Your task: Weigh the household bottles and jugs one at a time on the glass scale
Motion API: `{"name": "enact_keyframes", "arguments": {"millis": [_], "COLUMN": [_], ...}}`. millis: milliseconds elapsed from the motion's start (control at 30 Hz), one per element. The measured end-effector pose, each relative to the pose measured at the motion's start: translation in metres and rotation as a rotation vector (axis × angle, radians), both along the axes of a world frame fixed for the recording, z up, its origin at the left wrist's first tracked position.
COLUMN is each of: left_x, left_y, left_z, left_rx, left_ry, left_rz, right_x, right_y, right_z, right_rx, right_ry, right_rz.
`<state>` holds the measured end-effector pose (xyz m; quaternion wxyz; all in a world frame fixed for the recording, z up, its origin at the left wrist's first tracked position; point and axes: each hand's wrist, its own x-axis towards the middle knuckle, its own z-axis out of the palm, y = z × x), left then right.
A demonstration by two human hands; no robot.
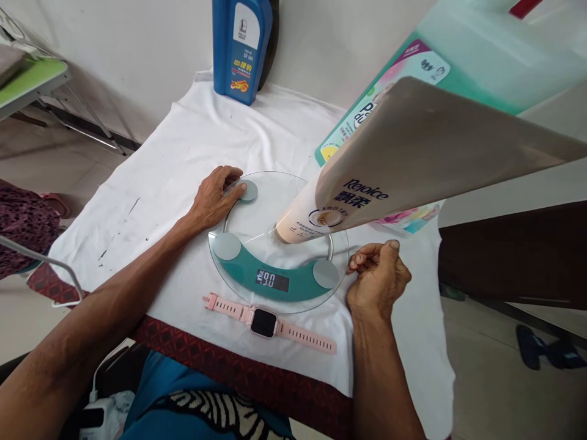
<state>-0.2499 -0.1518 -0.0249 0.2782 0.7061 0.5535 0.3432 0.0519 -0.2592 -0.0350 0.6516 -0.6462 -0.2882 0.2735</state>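
A round glass scale (257, 220) with a teal band and a lit display lies on the white cloth. A tall beige Rejoice bottle (413, 159) stands on its right half and looms toward the camera. My left hand (213, 198) grips the scale's left rim, with the thumb on a grey pad and the fingers curled over the edge. My right hand (378, 275) sits just off the scale's right rim, fingers curled into a loose fist with nothing visible in them. A pink smartwatch (268, 321) lies flat in front of the scale.
A blue jug (241, 46) stands at the back against the wall. A teal and pink refill pack (367, 110) lies behind the bottle. The white cloth (160, 171) covers a table with a red patterned edge (220, 357). A green table (27, 82) is far left.
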Motion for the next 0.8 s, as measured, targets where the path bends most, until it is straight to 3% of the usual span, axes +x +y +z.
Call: {"name": "enact_keyframes", "arguments": {"millis": [133, 267, 333, 400, 467, 533, 667, 800], "left_x": [0.0, 0.0, -0.001, -0.001, -0.001, 0.0, 0.0, 0.001], "left_y": [0.0, 0.0, 0.001, 0.001, 0.001, 0.001, 0.001, 0.001], "left_z": [0.001, 0.002, 0.002, 0.002, 0.003, 0.005, 0.007, 0.009], "left_rx": [-0.005, -0.017, -0.025, -0.027, -0.033, -0.044, -0.061, -0.069], "left_ry": [0.008, 0.01, 0.004, -0.013, -0.028, -0.032, -0.035, -0.03], "left_rz": [0.003, 0.015, 0.015, 0.015, 0.02, 0.031, 0.041, 0.052], "right_x": [-0.001, -0.007, -0.015, -0.026, -0.041, -0.057, -0.079, -0.085], "right_y": [-0.002, -0.008, -0.01, -0.009, -0.006, 0.0, 0.012, 0.012], "right_z": [-0.001, 0.011, 0.023, 0.035, 0.044, 0.05, 0.053, 0.056], "right_rx": [0.003, 0.14, 0.21, 0.231, 0.186, 0.083, -0.137, -0.134], "right_ry": [-0.018, -0.209, -0.276, -0.262, -0.214, -0.188, -0.21, -0.196], "right_rz": [-0.008, -0.027, 0.065, 0.258, 0.456, 0.543, 0.516, 0.492]}}
